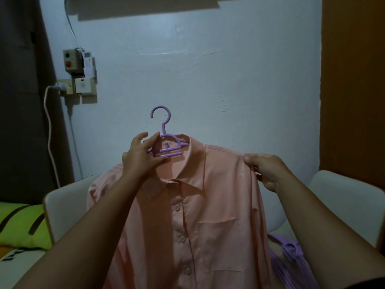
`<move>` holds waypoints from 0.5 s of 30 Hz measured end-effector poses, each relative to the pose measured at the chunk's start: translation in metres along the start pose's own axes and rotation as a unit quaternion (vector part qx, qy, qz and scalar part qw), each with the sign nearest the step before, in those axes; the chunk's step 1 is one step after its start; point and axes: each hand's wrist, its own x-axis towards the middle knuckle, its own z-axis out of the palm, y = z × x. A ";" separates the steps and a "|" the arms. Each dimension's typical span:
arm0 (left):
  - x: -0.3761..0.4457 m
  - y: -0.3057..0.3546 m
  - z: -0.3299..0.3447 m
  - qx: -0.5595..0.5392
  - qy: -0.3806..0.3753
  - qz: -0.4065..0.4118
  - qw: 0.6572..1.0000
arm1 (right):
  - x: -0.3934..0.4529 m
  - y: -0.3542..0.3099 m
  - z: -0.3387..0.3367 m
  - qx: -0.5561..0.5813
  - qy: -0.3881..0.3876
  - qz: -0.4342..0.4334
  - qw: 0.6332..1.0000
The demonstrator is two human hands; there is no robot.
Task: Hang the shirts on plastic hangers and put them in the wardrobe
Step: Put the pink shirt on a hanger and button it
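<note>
The soft, light peach shirt [187, 215] hangs limp before the wall, its shoulder seam pinched by the right hand [264, 172] while the left hand [139, 157] curls round the stiff purple hanger [166, 147] at the collar, the surest hold.

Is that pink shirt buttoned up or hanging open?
Buttoned, as far as shows: the pink shirt's front edges meet along the button row. The top collar button is hidden.
</note>
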 end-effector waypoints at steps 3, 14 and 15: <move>-0.002 -0.001 -0.003 0.009 0.002 -0.002 1.000 | -0.003 -0.001 0.007 0.107 0.028 -0.008 0.994; -0.016 0.023 0.003 0.007 0.012 0.033 0.999 | -0.021 0.003 0.041 -0.232 0.172 -0.323 0.901; -0.019 0.027 0.006 0.009 0.010 0.039 0.999 | -0.026 -0.001 0.048 -0.247 0.162 -0.380 0.877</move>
